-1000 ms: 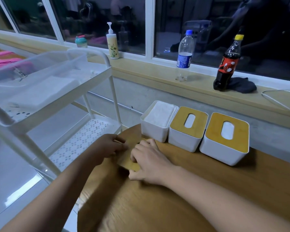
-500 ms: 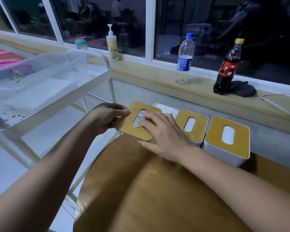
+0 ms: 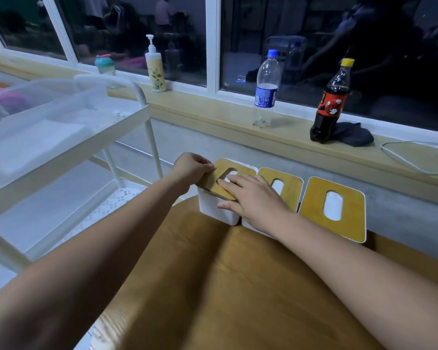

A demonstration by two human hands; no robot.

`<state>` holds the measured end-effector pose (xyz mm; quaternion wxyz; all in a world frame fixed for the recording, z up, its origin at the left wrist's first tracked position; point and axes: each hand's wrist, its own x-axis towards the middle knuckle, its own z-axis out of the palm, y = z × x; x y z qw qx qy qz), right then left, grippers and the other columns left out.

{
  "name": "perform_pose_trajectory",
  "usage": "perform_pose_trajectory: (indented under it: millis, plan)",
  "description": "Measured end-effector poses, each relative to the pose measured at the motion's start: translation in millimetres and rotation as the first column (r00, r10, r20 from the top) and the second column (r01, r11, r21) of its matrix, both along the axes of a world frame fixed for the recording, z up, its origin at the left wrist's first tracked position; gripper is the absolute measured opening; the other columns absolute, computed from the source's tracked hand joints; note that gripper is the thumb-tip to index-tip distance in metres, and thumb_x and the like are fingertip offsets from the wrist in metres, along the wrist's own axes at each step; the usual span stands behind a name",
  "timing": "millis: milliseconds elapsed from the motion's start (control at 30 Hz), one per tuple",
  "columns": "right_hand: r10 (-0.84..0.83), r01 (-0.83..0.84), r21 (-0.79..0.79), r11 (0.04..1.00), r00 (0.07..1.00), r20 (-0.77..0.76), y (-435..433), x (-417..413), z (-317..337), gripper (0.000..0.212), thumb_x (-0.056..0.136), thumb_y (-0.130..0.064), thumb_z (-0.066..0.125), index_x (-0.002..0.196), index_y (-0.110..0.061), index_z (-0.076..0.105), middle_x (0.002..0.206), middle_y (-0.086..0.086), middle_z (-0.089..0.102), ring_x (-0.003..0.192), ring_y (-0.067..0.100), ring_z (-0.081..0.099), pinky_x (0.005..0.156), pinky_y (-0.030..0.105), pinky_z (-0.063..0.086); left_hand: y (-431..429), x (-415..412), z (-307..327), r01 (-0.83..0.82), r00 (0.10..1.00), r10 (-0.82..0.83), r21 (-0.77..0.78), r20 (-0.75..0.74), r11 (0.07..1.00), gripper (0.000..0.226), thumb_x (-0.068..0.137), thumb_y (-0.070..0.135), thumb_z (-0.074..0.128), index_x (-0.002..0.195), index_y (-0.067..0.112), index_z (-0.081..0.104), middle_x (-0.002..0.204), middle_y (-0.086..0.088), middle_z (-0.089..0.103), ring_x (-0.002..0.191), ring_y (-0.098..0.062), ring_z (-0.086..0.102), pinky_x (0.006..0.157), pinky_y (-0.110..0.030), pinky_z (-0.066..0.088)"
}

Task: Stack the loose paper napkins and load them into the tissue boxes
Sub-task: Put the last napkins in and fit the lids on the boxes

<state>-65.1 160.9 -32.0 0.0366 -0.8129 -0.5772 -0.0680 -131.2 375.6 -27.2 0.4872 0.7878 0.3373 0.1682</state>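
Three white tissue boxes stand in a row at the far edge of the round wooden table (image 3: 238, 286). The left box (image 3: 213, 207) has its wooden lid (image 3: 228, 170) lying tilted on top, white napkins showing through the oval slot. My left hand (image 3: 191, 168) pinches the lid's left edge. My right hand (image 3: 250, 195) lies with straight fingers on the lid's near right part, thumb against the box front. The middle box (image 3: 286, 183) and the right box (image 3: 333, 205) carry closed wooden lids with napkins in their slots.
A white rolling cart (image 3: 127, 120) with a clear bin (image 3: 36, 104) stands at left. On the window ledge (image 3: 213, 112) are a lotion pump bottle (image 3: 156, 69), a water bottle (image 3: 266, 89), a cola bottle (image 3: 331, 102), a dark cloth (image 3: 352, 135) and a white cable (image 3: 415, 157).
Both hands lifted the wooden lid from the table, carried it away from me, and set it on the open left box, covering the napkin stack.
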Motion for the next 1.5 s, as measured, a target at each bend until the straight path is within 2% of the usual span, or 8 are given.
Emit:
perform_pose_trajectory:
  millis: [133, 300, 567, 767, 1000, 1167, 1367, 1500]
  plan:
    - [-0.008, 0.008, -0.036, 0.999, 1.0, -0.005, -1.0, 0.5, -7.5, 0.068, 0.108, -0.064, 0.039, 0.166, -0.028, 0.037, 0.17, 0.002, 0.039, 0.156, 0.026, 0.034, 0.125, 0.039, 0.022, -7.2, -4.9, -13.3, 0.034, 0.999, -0.038, 0.138, 0.023, 0.99, 0.016, 0.101, 0.033, 0.073, 0.109, 0.022, 0.081, 0.102, 0.006, 0.077, 0.098, -0.014, 0.07, 0.076, -0.03, 0.053]
    - [-0.057, 0.059, -0.046, 0.997, 0.997, 0.049, -0.1, -5.3, -10.8, 0.083, 0.101, -0.066, 0.005, 0.163, -0.024, 0.04, 0.169, 0.008, 0.04, 0.157, 0.03, 0.035, 0.124, 0.046, 0.026, -13.6, -8.7, -27.9, 0.106, 0.994, -0.112, 0.222, 0.017, 0.969, 0.036, 0.11, 0.045, 0.056, 0.133, 0.021, 0.071, 0.124, 0.004, 0.071, 0.115, -0.015, 0.065, 0.095, -0.035, 0.052]
    - [-0.076, 0.077, -0.082, 0.994, 0.997, 0.01, 3.9, -0.7, -3.8, 0.063, 0.113, -0.058, 0.021, 0.167, -0.027, 0.029, 0.177, 0.006, 0.023, 0.163, 0.026, 0.02, 0.128, 0.041, 0.017, -11.2, -1.0, -33.3, 0.224, 0.975, -0.224, 0.02, 0.003, 0.974, 0.054, 0.111, 0.058, 0.046, 0.155, 0.027, 0.052, 0.146, 0.004, 0.064, 0.134, -0.018, 0.06, 0.111, -0.037, 0.048]
    - [-0.063, 0.072, -0.129, 0.989, 0.996, 0.068, -0.8, -4.5, -6.1, 0.067, 0.113, -0.059, 0.019, 0.171, -0.025, 0.017, 0.179, 0.008, 0.015, 0.164, 0.027, 0.014, 0.129, 0.043, 0.014, 3.8, 6.3, -28.5, 0.363, 0.92, -0.348, 0.057, -0.182, 0.93, 0.072, 0.11, 0.06, 0.046, 0.172, 0.035, 0.018, 0.177, 0.003, 0.026, 0.163, -0.021, 0.026, 0.132, -0.041, 0.022]
    - [-0.197, 0.217, 0.093, 0.972, 0.963, -0.184, 3.9, 33.9, 3.7, 0.077, 0.106, -0.07, 0.037, 0.167, -0.022, 0.03, 0.171, 0.003, 0.036, 0.156, 0.026, 0.034, 0.124, 0.044, 0.022, -1.1, 38.2, -6.1, 0.361, 0.918, -0.251, 0.383, -0.307, 0.85, 0.065, 0.114, 0.045, 0.044, 0.171, 0.018, 0.027, 0.174, -0.011, 0.03, 0.158, -0.028, 0.035, 0.122, -0.037, 0.028]
    - [-0.324, 0.307, -0.111, 0.945, 0.922, -0.211, 7.6, 64.4, 12.4, 0.103, 0.094, -0.086, 0.04, 0.165, -0.011, 0.03, 0.168, 0.011, 0.041, 0.153, 0.032, 0.038, 0.121, 0.049, 0.027, -13.0, 52.1, -13.5, 0.394, 0.891, -0.233, 0.408, -0.389, 0.824, 0.066, 0.111, 0.043, 0.05, 0.165, 0.01, 0.033, 0.169, -0.015, 0.036, 0.15, -0.034, 0.044, 0.112, -0.038, 0.037]
    - [-0.284, 0.258, -0.151, 0.954, 0.94, -0.187, 10.2, 73.8, 9.1, 0.112, 0.088, -0.093, 0.036, 0.167, -0.014, 0.031, 0.174, 0.005, 0.032, 0.161, 0.024, 0.028, 0.129, 0.045, 0.02, -18.0, 52.2, -19.7, 0.414, 0.872, -0.22, 0.42, -0.438, 0.807, 0.08, 0.11, 0.037, 0.049, 0.173, 0.017, 0.005, 0.181, -0.001, 0.008, 0.159, -0.031, 0.033, 0.121, -0.039, 0.031]
    - [-0.281, 0.256, -0.146, 0.956, 0.94, -0.192, 10.6, 77.5, 6.1, 0.115, 0.086, -0.095, 0.035, 0.169, -0.015, 0.026, 0.176, 0.004, 0.028, 0.162, 0.022, 0.025, 0.13, 0.045, 0.017, -18.4, 52.4, -19.0, 0.394, 0.891, -0.211, 0.453, -0.402, 0.8, 0.059, 0.109, 0.034, 0.05, 0.161, 0.012, 0.033, 0.17, -0.011, 0.036, 0.147, -0.036, 0.047, 0.106, -0.041, 0.039]
